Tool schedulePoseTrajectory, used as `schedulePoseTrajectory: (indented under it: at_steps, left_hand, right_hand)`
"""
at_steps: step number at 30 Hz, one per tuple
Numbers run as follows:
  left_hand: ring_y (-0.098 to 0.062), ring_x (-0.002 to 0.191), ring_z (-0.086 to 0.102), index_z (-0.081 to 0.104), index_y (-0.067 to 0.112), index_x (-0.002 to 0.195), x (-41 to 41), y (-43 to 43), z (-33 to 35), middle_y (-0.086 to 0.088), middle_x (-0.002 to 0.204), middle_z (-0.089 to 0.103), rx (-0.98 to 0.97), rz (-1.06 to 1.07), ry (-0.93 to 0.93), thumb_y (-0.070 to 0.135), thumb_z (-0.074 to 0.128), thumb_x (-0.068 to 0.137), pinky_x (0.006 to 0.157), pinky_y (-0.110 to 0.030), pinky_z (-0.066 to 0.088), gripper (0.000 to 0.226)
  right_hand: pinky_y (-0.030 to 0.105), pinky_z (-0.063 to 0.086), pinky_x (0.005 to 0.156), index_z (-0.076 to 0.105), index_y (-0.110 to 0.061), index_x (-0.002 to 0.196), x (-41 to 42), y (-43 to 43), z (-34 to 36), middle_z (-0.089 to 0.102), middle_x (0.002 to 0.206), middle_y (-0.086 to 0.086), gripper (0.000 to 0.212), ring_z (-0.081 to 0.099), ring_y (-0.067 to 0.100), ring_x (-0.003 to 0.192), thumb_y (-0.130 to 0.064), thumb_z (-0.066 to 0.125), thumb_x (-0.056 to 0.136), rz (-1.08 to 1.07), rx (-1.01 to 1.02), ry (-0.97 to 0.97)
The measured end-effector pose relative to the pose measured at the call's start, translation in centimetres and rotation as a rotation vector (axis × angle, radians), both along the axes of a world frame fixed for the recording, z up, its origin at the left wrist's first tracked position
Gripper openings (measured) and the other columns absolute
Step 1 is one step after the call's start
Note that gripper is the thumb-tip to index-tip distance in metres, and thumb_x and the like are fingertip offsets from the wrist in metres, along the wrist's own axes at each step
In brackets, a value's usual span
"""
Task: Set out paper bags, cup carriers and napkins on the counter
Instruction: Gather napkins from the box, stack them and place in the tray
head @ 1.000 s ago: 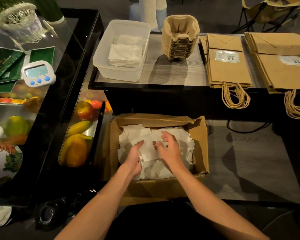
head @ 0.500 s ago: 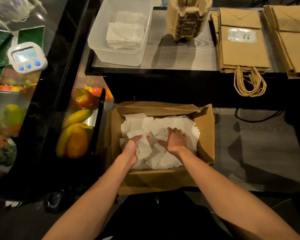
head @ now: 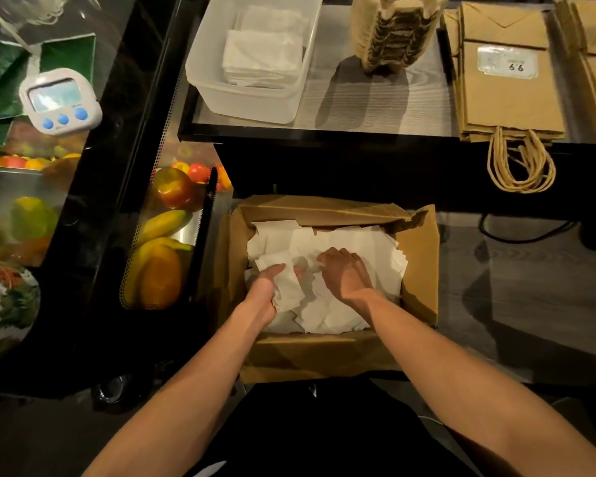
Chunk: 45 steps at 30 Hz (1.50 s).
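An open cardboard box (head: 422, 270) below the counter holds a loose heap of white napkins (head: 358, 246). Both my hands are down in it. My left hand (head: 267, 287) grips a small bunch of napkins (head: 288, 285). My right hand (head: 344, 273) lies with curled fingers on the heap beside it, its fingertips hidden in the paper. Up on the counter, a clear plastic tub (head: 241, 98) has stacked napkins (head: 262, 58) in it. To its right stands a stack of pulp cup carriers (head: 393, 32), then two piles of brown paper bags (head: 510, 94) with twisted handles.
A black display case with fruit (head: 159, 266) stands at my left, close to the box. A white digital timer (head: 61, 101) lies on its glass top. A black cable (head: 527, 232) runs on the grey floor right of the box.
The camera has tipped down and closer. Both hands sank deeper into the box, and my left hand closed round a bunch of napkins.
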<state>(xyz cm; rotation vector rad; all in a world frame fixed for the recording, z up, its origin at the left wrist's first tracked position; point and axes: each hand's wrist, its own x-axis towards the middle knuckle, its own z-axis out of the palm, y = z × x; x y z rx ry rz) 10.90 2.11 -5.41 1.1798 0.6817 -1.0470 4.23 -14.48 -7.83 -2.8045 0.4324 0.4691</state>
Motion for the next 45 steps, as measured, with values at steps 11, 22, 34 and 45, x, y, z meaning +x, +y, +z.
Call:
schedulePoseTrajectory:
  at_steps: [11,22,34,45]
  left_hand:
    - [-0.036,0.106,0.070,0.065,0.018,0.125,0.4,-0.5,0.0,-0.013,0.111,0.076,0.019,0.010,-0.065,0.031,0.071,0.094,0.098,-0.053,0.055,0.034]
    - [-0.034,0.099,0.074,0.068,0.011,0.117,0.3,-1.9,1.8,-0.013,0.103,0.078,-0.033,-0.101,-0.067,0.014,0.076,0.089,0.093,-0.051,0.058,0.029]
    - [-0.031,0.113,0.064,0.053,0.020,0.135,0.4,-2.0,0.2,-0.009,0.125,0.066,0.344,-0.170,-0.218,0.035,0.093,0.071,0.100,-0.052,0.055,0.077]
    - [-0.035,0.101,0.073,0.064,0.015,0.127,0.3,-1.8,1.3,-0.012,0.110,0.076,0.130,-0.099,-0.210,0.030,0.096,0.054,0.090,-0.058,0.059,0.082]
  right_hand:
    - [0.036,0.053,0.090,0.066,-0.017,0.117,-1.7,-1.3,3.6,0.071,0.115,0.002,0.024,0.065,0.024,0.112,-0.026,0.070,0.095,-1.092,1.372,-0.219]
    - [0.030,0.052,0.082,0.065,-0.023,0.120,-3.0,-1.2,4.5,0.068,0.118,-0.003,0.025,0.063,0.018,0.109,-0.027,0.068,0.096,-0.824,1.125,-0.012]
    - [0.026,0.045,0.086,0.065,-0.020,0.123,-4.4,-1.6,5.1,0.062,0.118,-0.007,0.028,0.058,0.013,0.109,-0.036,0.053,0.104,-0.489,0.599,-0.154]
    - [0.037,0.059,0.080,0.066,-0.015,0.126,-2.4,0.2,7.4,0.074,0.117,0.007,0.033,0.071,0.025,0.106,-0.026,0.070,0.095,-1.230,1.652,-0.216]
